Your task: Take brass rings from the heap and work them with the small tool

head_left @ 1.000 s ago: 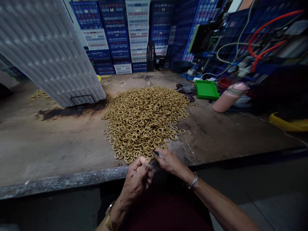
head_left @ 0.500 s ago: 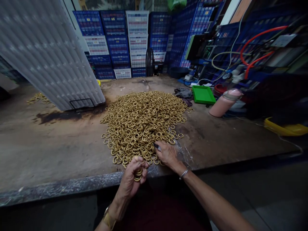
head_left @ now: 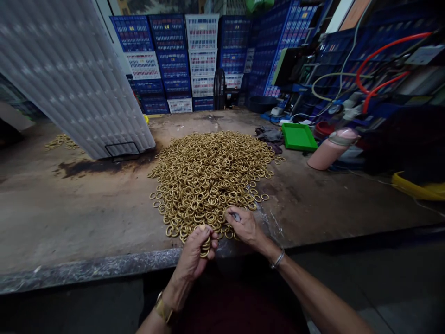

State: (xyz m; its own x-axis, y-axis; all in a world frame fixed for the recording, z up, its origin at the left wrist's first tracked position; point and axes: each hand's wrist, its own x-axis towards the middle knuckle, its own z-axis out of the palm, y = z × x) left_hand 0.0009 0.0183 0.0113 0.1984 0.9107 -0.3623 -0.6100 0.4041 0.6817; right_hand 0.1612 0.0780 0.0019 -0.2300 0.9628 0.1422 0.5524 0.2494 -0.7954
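Note:
A wide heap of brass-coloured rings [head_left: 212,171] lies on the worktable in front of me. At the near edge of the heap, my left hand [head_left: 198,250] is curled around several brass-coloured rings [head_left: 205,248], which show between thumb and fingers. To its right, my right hand [head_left: 245,227] is closed at the heap's near right side. Between its thumb and fingers sits a small grey and dark object [head_left: 236,216]; its kind is too small to make out. Whether the fingertips also pinch a ring is hidden.
A tall stack of pale ribbed sheets [head_left: 83,83] leans at the left on a black wire stand [head_left: 122,152]. A green tray [head_left: 299,137] and a pink bottle [head_left: 332,150] stand at the right. Blue and white crates [head_left: 202,62] rise behind the worktable [head_left: 104,218].
My right hand has drawn slightly back and turned, its fingers more curled around the small grey object. The left hand still grips its rings, and the view has shifted a little.

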